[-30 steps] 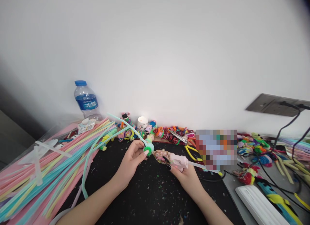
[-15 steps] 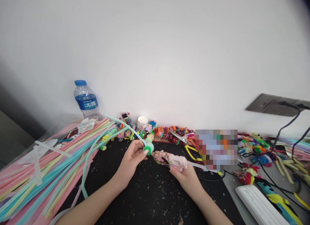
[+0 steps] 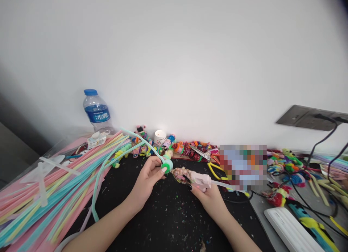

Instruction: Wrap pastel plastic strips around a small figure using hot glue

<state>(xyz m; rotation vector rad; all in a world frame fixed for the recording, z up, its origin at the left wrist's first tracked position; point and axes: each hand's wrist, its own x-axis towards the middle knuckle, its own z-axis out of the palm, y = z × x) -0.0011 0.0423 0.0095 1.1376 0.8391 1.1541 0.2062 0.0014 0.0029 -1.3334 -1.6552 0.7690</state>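
Note:
My left hand (image 3: 152, 172) pinches a small green and mint pipe-cleaner coil (image 3: 166, 166) between thumb and fingers. A long mint pipe cleaner (image 3: 144, 139) runs from the coil up and to the left. My right hand (image 3: 208, 199) is wrapped round the handle of a pale pink hot glue gun (image 3: 200, 180), with a clear glue stick (image 3: 221, 185) out of its back. The gun's nozzle end is crusted with fuzz and glue and points left, close beside the coil. Whether the tip touches it I cannot tell.
Loose pastel pipe cleaners (image 3: 70, 183) cover the left side. A water bottle (image 3: 98, 112) stands by the wall near a paper cup (image 3: 160, 137). Scissors (image 3: 201, 153), yellow-handled pliers (image 3: 216, 171) and pipe-cleaner figures lie behind. Black cables (image 3: 307, 194) and a white power bank-like block (image 3: 292, 226) sit right.
The glue gun and my right hand have shifted very slightly right, its nozzle a touch farther from the coil. My left hand keeps its hold on the coil, nearly still.

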